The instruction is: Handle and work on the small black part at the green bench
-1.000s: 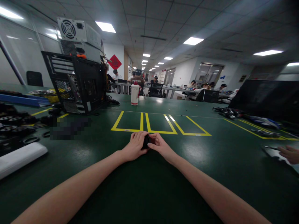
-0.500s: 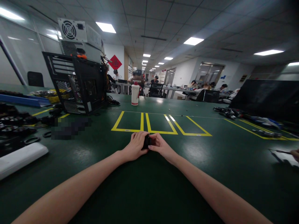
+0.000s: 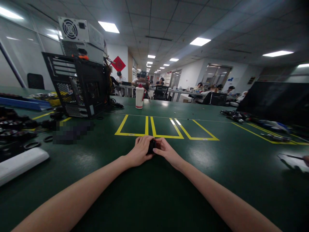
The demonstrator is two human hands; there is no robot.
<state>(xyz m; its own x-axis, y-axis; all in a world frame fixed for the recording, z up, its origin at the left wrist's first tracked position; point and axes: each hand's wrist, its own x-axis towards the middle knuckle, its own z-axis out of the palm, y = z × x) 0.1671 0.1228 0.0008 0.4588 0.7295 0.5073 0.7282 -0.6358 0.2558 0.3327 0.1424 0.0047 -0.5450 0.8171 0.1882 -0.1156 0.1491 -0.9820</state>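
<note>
A small round black part (image 3: 151, 147) is held between both hands just above the green table (image 3: 111, 190). My left hand (image 3: 140, 150) wraps round its left side, fingers over the top and thumb below. My right hand (image 3: 166, 152) pinches its right edge between thumb and fingers. Beyond the hands, yellow tape frames (image 3: 166, 137) are marked on the table.
A black computer case (image 3: 84, 87) with power supplies on top stands back left. A white bottle (image 3: 139, 96) stands behind the tape. Black parts and a white long object (image 3: 21, 166) lie left. Cables (image 3: 234, 115) lie right; another person's hand (image 3: 306, 158) holds a pen-like tool.
Both my hands keep nearly the same place and grip on the black part. At the right edge, the other person's hand and tool have shifted slightly.
</note>
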